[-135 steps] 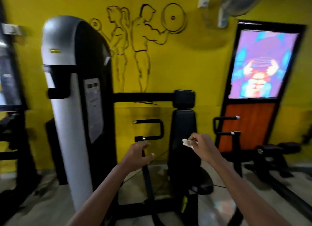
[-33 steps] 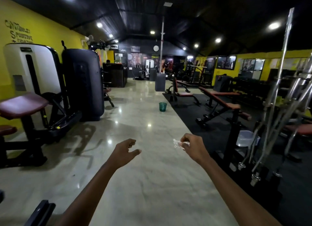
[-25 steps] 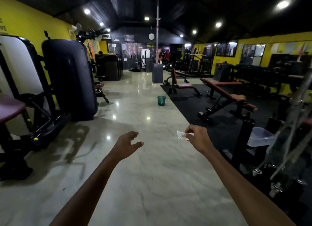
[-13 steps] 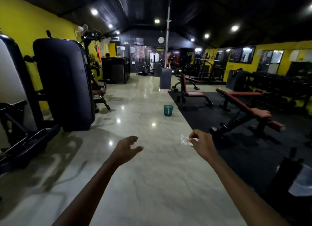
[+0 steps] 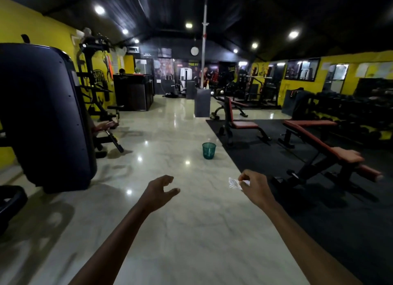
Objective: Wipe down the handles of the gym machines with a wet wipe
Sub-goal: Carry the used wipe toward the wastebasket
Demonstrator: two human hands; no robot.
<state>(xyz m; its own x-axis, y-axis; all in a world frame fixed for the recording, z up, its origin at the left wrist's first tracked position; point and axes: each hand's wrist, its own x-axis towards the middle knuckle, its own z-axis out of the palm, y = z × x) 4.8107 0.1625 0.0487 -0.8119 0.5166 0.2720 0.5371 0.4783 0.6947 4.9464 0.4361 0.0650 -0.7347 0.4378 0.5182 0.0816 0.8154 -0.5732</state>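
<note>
R hand (image 5: 256, 185): my fingers pinch wet wipe (image 5: 234, 183), out front over floor.
L hand (image 5: 160, 190): loosely curled, holds nothing.
Risk: thin pinch, wipe may drop en route to teal bin (image 5: 209, 150).

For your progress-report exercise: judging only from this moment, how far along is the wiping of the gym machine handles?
Done: nothing here proves any handle is clean. In hand: the right hand pinches a crumpled wet wipe; the left hand holds nothing, and both are out over bare floor, touching no machine. Left: the handles of the black machine on the left and the equipment further down the hall. A teal bin stands ahead.
</note>
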